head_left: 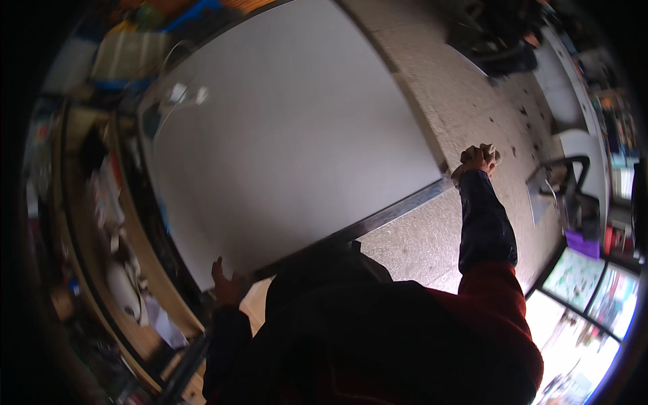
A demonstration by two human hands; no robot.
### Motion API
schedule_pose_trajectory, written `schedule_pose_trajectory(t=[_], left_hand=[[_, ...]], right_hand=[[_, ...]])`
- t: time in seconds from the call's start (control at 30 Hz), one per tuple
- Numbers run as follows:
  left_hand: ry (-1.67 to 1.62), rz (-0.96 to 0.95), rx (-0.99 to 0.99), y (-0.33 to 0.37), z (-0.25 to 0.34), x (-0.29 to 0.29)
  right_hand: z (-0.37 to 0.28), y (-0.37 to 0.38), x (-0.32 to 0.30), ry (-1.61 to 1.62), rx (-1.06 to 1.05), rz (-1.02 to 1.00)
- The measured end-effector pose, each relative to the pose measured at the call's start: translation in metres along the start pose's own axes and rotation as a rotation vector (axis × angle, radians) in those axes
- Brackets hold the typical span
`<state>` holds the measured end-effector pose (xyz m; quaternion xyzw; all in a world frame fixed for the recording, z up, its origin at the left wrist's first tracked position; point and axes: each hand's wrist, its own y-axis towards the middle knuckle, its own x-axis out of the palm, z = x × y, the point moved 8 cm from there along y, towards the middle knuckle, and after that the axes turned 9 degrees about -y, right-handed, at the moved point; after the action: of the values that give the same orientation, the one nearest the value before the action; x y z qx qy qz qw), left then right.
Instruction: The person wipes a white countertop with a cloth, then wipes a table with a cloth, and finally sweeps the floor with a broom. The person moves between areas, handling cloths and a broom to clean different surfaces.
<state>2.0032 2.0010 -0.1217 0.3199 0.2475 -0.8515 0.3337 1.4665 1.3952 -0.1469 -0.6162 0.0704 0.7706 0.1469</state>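
Seemingly cloth-handling step: right hand [478, 164], right of centre, clutches bunched cloth [490, 154]; left hand [226, 289], lower left, unclenched at white table [290, 135]. Next move likely calls for inward reach.

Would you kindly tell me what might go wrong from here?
The bunched beige cloth-like item in the right hand is held just past the near right corner of the white rectangular table, so it might drop to the pale speckled floor if the grip loosens.

The small white objects with a thin cable, near the table's left edge, could be knocked off if an arm swept there.
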Motion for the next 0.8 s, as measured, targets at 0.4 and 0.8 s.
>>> schedule_pose_trajectory(t=[0.4,0.8], left_hand=[[-0.208,0.313,-0.374,-0.223,-0.041,-0.04],[-0.401,0.337,-0.509,-0.305,-0.076,-0.014]], right_hand=[[-0.331,-0.513,-0.03,0.571,-1.212,-0.001],[-0.211,-0.585,-0.018,0.872,-1.676,-0.87]])
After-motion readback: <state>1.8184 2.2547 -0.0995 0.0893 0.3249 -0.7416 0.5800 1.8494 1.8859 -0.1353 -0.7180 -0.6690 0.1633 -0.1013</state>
